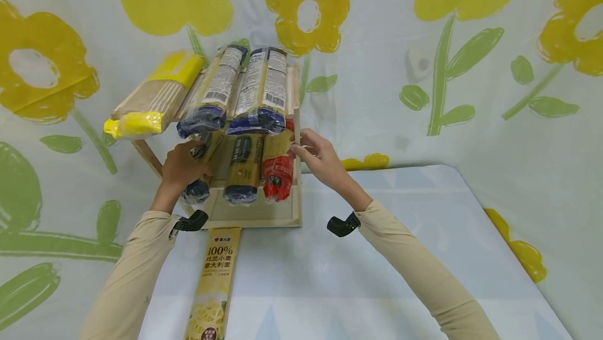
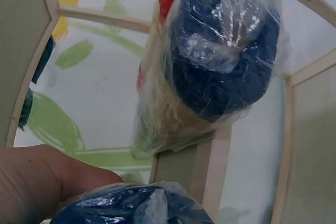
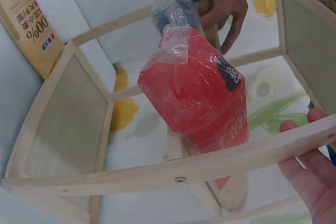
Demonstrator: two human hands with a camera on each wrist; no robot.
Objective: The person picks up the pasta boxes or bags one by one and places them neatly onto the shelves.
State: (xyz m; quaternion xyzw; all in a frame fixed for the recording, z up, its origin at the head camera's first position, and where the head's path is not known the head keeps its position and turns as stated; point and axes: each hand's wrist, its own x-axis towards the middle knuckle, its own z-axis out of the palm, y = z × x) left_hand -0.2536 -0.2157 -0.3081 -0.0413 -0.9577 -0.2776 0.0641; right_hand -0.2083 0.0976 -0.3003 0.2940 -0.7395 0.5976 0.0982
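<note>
On the lower shelf of a wooden rack [image 1: 254, 223], my left hand [image 1: 181, 165] grips a blue-ended noodle packet [image 1: 197, 191] at the left. In the left wrist view the packet's crinkled blue end [image 2: 136, 206] shows beside my thumb. My right hand [image 1: 322, 159] is at the rack's right side, its fingers curled about the wooden side rail [image 3: 252, 162]. Between my hands lie another blue-ended noodle packet [image 1: 243, 170] and a red-ended noodle packet [image 1: 278, 172]. The red end stands large inside the rail in the right wrist view.
Two blue-ended packets [image 1: 260, 86] [image 1: 214, 86] and a yellow-ended packet [image 1: 157, 91] lie on the top shelf, overhanging its front. A long yellow pasta box [image 1: 214, 282] lies on the white table [image 1: 358, 256] before the rack. A flower-printed cloth [image 1: 377, 83] hangs behind.
</note>
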